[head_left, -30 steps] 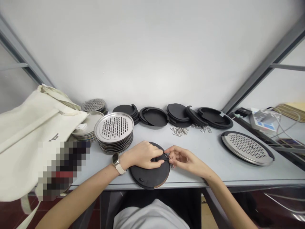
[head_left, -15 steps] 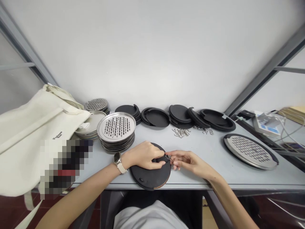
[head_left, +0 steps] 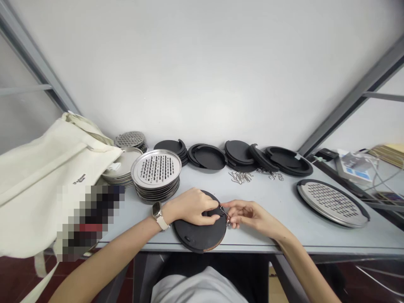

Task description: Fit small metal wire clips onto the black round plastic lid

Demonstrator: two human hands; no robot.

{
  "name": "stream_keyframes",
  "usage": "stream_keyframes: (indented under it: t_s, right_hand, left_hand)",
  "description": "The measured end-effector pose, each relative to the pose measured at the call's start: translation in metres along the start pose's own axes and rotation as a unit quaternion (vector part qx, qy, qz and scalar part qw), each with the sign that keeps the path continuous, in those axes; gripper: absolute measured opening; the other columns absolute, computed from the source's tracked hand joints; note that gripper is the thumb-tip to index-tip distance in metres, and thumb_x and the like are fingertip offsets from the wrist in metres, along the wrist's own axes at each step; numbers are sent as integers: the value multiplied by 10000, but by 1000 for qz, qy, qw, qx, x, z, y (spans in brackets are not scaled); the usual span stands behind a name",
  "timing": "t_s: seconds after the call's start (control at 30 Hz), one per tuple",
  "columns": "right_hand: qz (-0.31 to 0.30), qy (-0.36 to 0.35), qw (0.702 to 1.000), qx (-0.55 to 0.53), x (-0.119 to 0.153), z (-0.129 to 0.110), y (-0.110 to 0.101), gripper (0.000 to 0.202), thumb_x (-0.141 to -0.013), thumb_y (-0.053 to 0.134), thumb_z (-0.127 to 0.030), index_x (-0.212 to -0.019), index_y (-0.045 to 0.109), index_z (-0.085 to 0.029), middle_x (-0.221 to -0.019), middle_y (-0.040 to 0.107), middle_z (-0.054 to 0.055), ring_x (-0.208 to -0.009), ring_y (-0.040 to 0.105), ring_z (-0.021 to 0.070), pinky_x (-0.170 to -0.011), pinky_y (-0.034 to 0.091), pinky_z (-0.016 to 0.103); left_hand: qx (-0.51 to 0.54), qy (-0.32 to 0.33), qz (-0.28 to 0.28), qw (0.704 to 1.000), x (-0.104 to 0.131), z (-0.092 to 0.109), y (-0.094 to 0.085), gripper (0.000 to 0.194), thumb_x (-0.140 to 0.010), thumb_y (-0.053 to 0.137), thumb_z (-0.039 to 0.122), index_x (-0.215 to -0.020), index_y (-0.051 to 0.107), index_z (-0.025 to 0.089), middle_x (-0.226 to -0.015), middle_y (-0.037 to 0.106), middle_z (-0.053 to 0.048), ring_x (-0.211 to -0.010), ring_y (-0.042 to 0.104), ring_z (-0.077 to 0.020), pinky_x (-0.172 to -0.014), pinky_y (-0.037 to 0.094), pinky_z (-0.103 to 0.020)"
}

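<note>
A round black disc (head_left: 198, 235) lies at the table's front edge, with a brown strip showing along its lower right rim. My left hand (head_left: 197, 206), with a watch on the wrist, rests on the disc, its thumb and fingers closed at the right side. Beside that rim, my right hand (head_left: 249, 215) pinches a small metal hook (head_left: 226, 214) that touches the disc's edge near my left fingertips. More metal hooks (head_left: 240, 177) lie in a loose pile behind my right hand.
Perforated metal discs (head_left: 156, 168) are stacked left of my hands, before plain metal discs (head_left: 126, 162). Black round parts (head_left: 239, 152) line the wall. A framed grater disc (head_left: 334, 202) lies right. A cream bag (head_left: 47, 176) covers the left end.
The view has shifted slightly. My left hand keeps its place on the disc, while my right fingers have shifted a little around the hook.
</note>
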State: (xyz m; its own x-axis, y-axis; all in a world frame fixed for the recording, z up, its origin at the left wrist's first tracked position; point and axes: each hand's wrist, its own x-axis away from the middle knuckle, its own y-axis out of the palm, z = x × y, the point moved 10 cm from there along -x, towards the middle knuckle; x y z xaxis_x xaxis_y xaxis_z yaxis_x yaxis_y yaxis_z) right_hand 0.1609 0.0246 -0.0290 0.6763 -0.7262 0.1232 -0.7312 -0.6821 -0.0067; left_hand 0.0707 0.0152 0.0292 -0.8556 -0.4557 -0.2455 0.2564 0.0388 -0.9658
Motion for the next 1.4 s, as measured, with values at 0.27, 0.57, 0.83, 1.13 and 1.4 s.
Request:
stream_keyframes:
  t_s: [0.27,0.57,0.83,1.13,1.4]
  right_hand:
    - [10,0,1000,0,-1,2,-1,355,-795,703,-281,-1114,596,-171,-835,652,31,-744,628,141,-710,525,293]
    - [15,6,1000,7,-1,4,-2,360,-795,700,-300,-1113,590,-171,-822,639,19,-724,619,129,-688,514,273]
    - [12,5,1000,15,-1,3,-2,353,-802,697,-285,-1116,580,-173,-812,631,11,-699,605,117,-665,489,259]
    - [13,3,998,58,0,-1,-1,371,-811,681,-313,-1138,565,-183,-799,625,9,-698,593,124,-671,472,264]
    - [16,-6,997,76,1,-1,-1,385,-785,707,-309,-1115,551,-185,-795,553,-17,-707,528,101,-694,456,243]
  left_hand:
    - [-5,0,1,1000,0,1,-1,316,-871,520,417,-666,500,177,-593,560,1,-543,529,-128,-511,276,-287]
    - [-4,3,9,1000,0,1,0,325,-873,517,424,-663,492,176,-594,563,1,-541,528,-128,-506,272,-286]
    - [-2,7,10,1000,0,2,-2,308,-883,505,407,-684,515,172,-608,578,-9,-548,530,-128,-509,271,-276]
    - [-7,1,4,1000,1,0,0,328,-885,502,421,-668,506,175,-602,573,-7,-552,533,-129,-509,269,-279]
    - [-4,-1,1,1000,0,1,0,302,-887,502,420,-713,541,177,-633,601,-13,-571,556,-137,-514,285,-277]
